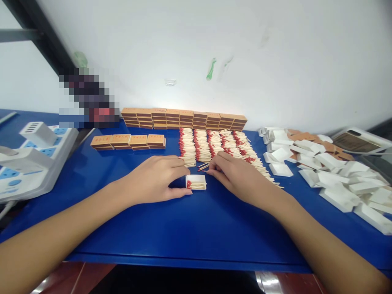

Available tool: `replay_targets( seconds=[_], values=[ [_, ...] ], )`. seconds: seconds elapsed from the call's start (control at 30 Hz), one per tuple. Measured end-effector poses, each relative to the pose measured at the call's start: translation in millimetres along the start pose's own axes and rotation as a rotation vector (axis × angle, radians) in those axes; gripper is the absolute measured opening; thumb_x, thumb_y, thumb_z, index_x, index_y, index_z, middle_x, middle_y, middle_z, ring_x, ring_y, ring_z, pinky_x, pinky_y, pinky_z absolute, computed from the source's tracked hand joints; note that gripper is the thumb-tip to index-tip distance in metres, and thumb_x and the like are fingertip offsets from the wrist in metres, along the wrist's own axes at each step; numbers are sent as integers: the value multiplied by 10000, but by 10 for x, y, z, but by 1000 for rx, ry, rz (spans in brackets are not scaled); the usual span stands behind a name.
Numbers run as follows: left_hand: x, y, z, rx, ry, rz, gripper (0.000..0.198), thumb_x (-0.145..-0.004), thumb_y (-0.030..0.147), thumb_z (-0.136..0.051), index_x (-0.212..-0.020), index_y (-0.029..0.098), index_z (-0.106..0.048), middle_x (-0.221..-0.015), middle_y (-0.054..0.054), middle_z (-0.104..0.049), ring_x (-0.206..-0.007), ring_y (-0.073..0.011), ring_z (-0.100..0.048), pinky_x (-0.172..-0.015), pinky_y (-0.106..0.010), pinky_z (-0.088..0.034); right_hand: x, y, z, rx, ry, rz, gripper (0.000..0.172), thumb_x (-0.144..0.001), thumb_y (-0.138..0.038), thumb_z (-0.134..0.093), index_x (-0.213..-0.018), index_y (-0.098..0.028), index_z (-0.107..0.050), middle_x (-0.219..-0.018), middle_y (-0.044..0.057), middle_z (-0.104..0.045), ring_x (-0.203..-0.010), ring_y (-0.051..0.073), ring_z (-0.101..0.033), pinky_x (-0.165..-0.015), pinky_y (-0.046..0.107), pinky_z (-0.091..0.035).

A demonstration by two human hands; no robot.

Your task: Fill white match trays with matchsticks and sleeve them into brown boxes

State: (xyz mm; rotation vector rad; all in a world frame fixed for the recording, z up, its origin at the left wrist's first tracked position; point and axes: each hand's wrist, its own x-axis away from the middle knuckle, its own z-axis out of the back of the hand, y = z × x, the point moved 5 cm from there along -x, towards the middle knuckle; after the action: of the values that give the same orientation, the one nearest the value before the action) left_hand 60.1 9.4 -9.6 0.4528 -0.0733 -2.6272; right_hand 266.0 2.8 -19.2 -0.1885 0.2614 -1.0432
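A small white matchbox tray (pixel 200 179) lies on the blue table, partly filled with red-tipped matches (pixel 197 185). My left hand (pixel 157 177) steadies its left end, thumb at the near corner and fingers by the far one. Just beyond the tray's right side, my right hand (pixel 229 173) is pinched on the end of a match (pixel 204 170); a few loose matches (pixel 202 165) lie beside it. Behind both hands, long rows of matches (pixel 214 143) are spread with their red heads to the left. The right hand covers part of these rows.
Closed matchboxes (pixel 180 118) are stacked along the wall, with a shorter row (pixel 128 141) in front at left. Many white trays (pixel 333 173) and some brown sleeves (pixel 306 137) pile up at right. A power strip (pixel 45 175) with chargers occupies the left; a phone (pixel 355 141) lies far right.
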Motion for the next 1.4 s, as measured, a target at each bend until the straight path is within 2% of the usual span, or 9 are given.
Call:
replay_targets(
  seconds=[0.13,0.33,0.53,0.67,0.9,1.07,1.23,1.4],
  values=[
    [-7,0,-5,-2,-4,4,328,-989,476,-697,-1057,159,-751,-907,-32,-716,-831,-188,-678,-706,-310,-457,39,-142,95,-114,119,49,120,-1076,-264,-566,-971,-209,-581,-978,40,-646,-827,188,-626,-716,316,-473],
    [-2,-3,-25,0,-18,6,345,-997,486,-678,-1035,152,-759,-900,-36,-706,-844,-194,-674,-760,-324,-483,70,-367,-18,-76,138,153,94,-1076,-238,-559,-1026,-188,-622,-996,51,-659,-836,198,-642,-708,334,-473],
    [-4,-8,-17,-3,-6,6,347,-993,483,-687,-1039,147,-762,-887,-32,-700,-829,-193,-672,-725,-322,-466,89,-257,-32,-108,12,134,77,-1049,-210,-595,-1022,-202,-667,-1037,52,-651,-874,196,-652,-745,332,-490],
    [-10,1,-11,-2,-5,-3,344,-988,480,-697,-1036,145,-759,-890,-31,-705,-830,-191,-673,-731,-322,-466,101,-273,-30,-95,-35,141,143,-1074,-251,-564,-1009,-193,-679,-1016,57,-643,-847,193,-648,-724,326,-492],
    [1,1,-8,3,3,-15,339,-1000,481,-679,-1030,151,-750,-897,-39,-715,-836,-190,-680,-754,-318,-484,73,-331,-62,-125,15,152,116,-1081,-242,-548,-1028,-194,-640,-1034,63,-668,-868,193,-666,-747,330,-507],
    [-2,15,-5,-7,-10,-7,347,-1010,490,-661,-1049,157,-748,-905,-38,-723,-828,-183,-678,-739,-317,-489,19,-154,-4,-101,103,102,102,-1065,-220,-560,-1066,-212,-662,-1029,68,-686,-885,205,-671,-744,325,-496],
    [-9,23,2,-8,-20,-2,343,-1000,483,-680,-1051,151,-751,-894,-38,-718,-818,-186,-675,-719,-315,-471,-47,26,-60,-40,33,16,85,-1047,-210,-581,-1042,-213,-665,-1037,66,-677,-881,210,-669,-740,322,-494],
    [-9,2,-1,-14,-19,5,336,-996,485,-682,-1044,159,-750,-897,-35,-716,-823,-184,-672,-698,-308,-460,-57,27,-76,-5,-31,-26,106,-1065,-219,-545,-982,-200,-608,-1022,70,-679,-838,205,-656,-713,324,-477]
  ],
)
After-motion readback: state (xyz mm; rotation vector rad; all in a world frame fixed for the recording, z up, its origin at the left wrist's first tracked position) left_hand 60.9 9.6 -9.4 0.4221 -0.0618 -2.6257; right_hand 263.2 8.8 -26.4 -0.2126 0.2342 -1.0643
